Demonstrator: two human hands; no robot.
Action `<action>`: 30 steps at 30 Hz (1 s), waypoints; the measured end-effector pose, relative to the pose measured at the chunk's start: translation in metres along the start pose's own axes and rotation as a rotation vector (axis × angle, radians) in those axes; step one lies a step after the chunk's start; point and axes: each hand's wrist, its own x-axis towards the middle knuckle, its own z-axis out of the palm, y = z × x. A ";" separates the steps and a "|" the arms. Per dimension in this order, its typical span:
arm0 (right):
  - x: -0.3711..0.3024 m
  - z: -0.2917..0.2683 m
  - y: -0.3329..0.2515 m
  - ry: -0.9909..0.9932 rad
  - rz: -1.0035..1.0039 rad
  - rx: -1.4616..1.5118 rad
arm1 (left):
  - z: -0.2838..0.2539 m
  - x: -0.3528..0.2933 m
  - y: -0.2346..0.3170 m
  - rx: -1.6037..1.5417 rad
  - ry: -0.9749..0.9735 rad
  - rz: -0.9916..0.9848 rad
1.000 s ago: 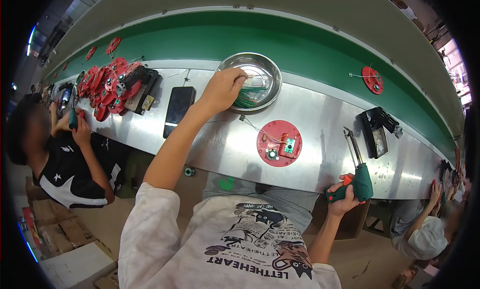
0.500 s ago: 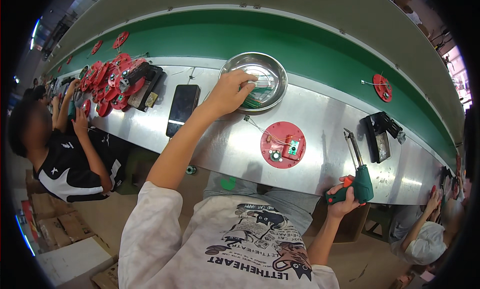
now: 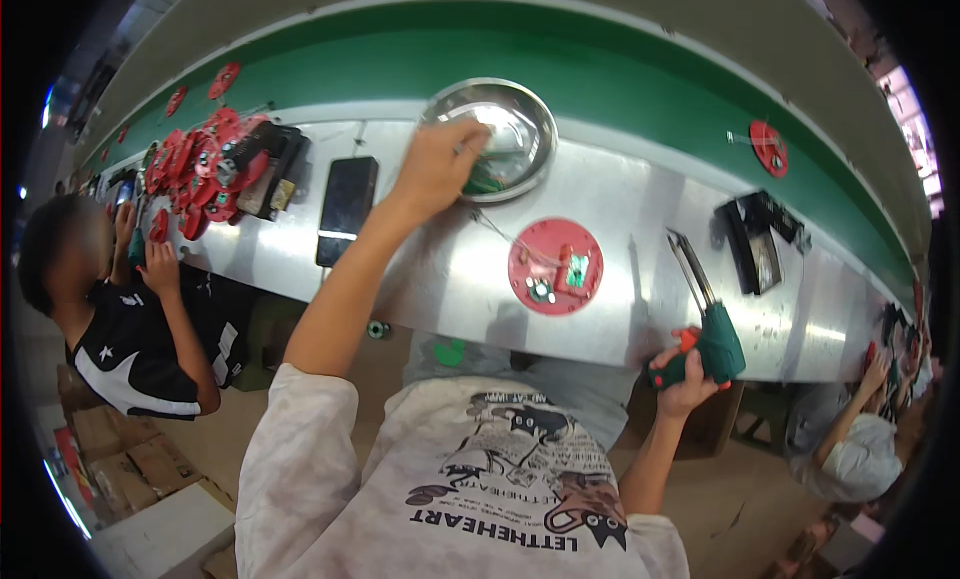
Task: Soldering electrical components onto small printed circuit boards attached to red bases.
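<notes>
My left hand [image 3: 438, 167] is over the left side of a round steel bowl [image 3: 545, 144], fingers bent together and slightly blurred; whatever they pinch is hidden. Thin green wires [image 3: 487, 179] lie in the bowl beside my fingertips. At the bench's front edge, my right hand [image 3: 684, 381] grips a green soldering gun [image 3: 722, 344] with a red trigger, its long metal tip pointing up and away. Between my hands a red round plate [image 3: 535, 249] rests flat on the bench. It carries a small green circuit board [image 3: 577, 271], a round component and loose pale wires.
A black phone [image 3: 347, 204] lies left of the bowl. Further left is a heap of red plates [image 3: 200, 169] beside a black holder [image 3: 275, 169]. Another black holder [image 3: 750, 244] stands at right; one red plate [image 3: 768, 149] sits behind it. Co-workers [image 3: 140, 319] sit on both sides.
The view has shifted a little, so the bench things sit higher and further left. My left hand stays at the bowl, and my right hand keeps hold of the soldering gun.
</notes>
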 end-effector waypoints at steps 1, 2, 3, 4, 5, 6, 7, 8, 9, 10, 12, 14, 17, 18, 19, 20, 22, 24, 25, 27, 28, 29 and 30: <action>-0.003 0.002 -0.003 0.004 0.028 -0.033 | 0.002 -0.001 0.000 0.163 0.121 0.139; -0.007 0.009 -0.009 -0.012 0.026 -0.073 | 0.000 -0.004 0.001 0.257 0.185 0.256; -0.010 0.014 -0.013 -0.029 0.019 -0.116 | -0.001 -0.001 0.006 0.344 0.256 0.377; -0.016 0.015 -0.012 -0.081 0.006 -0.144 | -0.001 -0.006 0.026 0.329 0.260 0.379; -0.021 0.014 -0.012 -0.143 -0.008 -0.166 | 0.000 -0.019 0.045 0.312 0.242 0.372; -0.027 0.013 -0.017 -0.215 0.053 -0.188 | 0.002 -0.036 0.065 0.146 0.111 0.249; -0.033 0.017 -0.024 -0.250 0.102 -0.230 | 0.006 -0.051 0.081 -0.011 -0.018 0.125; -0.037 0.022 -0.030 -0.238 0.155 -0.187 | 0.013 -0.063 0.090 -0.017 -0.055 0.196; -0.040 0.025 -0.032 -0.225 0.204 -0.141 | 0.022 -0.071 0.097 -0.023 -0.091 0.269; -0.043 0.026 -0.030 -0.217 0.217 -0.150 | 0.033 -0.079 0.099 -0.111 -0.111 0.241; -0.049 0.028 -0.026 -0.264 0.119 -0.285 | 0.050 -0.093 0.091 -0.104 -0.078 0.222; -0.056 0.029 -0.025 -0.240 0.195 -0.291 | 0.061 -0.099 0.090 -0.054 0.000 0.211; -0.061 0.030 -0.024 -0.215 0.240 -0.295 | 0.073 -0.105 0.082 0.015 0.048 0.255; -0.063 0.029 -0.023 -0.214 0.212 -0.292 | 0.076 -0.106 0.081 0.012 0.046 0.248; -0.064 0.027 -0.023 -0.215 0.217 -0.296 | 0.078 -0.107 0.079 0.022 0.044 0.268; -0.064 0.024 -0.022 -0.242 0.216 -0.318 | 0.079 -0.108 0.078 0.036 0.043 0.290; -0.064 0.023 -0.020 -0.269 0.216 -0.342 | 0.078 -0.109 0.078 0.033 0.036 0.283; -0.064 0.026 -0.020 -0.263 0.204 -0.272 | 0.077 -0.110 0.078 0.030 0.030 0.277; -0.063 0.029 -0.023 -0.264 0.206 -0.273 | 0.077 -0.110 0.077 0.024 0.026 0.278; -0.061 0.037 -0.030 -0.229 0.262 -0.176 | 0.078 -0.110 0.075 0.017 0.025 0.273; -0.061 0.037 -0.030 -0.232 0.264 -0.178 | 0.079 -0.110 0.073 0.018 0.030 0.271; -0.061 0.036 -0.029 -0.242 0.242 -0.151 | 0.080 -0.110 0.073 0.017 0.034 0.268; -0.061 0.036 -0.029 -0.252 0.221 -0.125 | 0.080 -0.110 0.073 0.016 0.034 0.266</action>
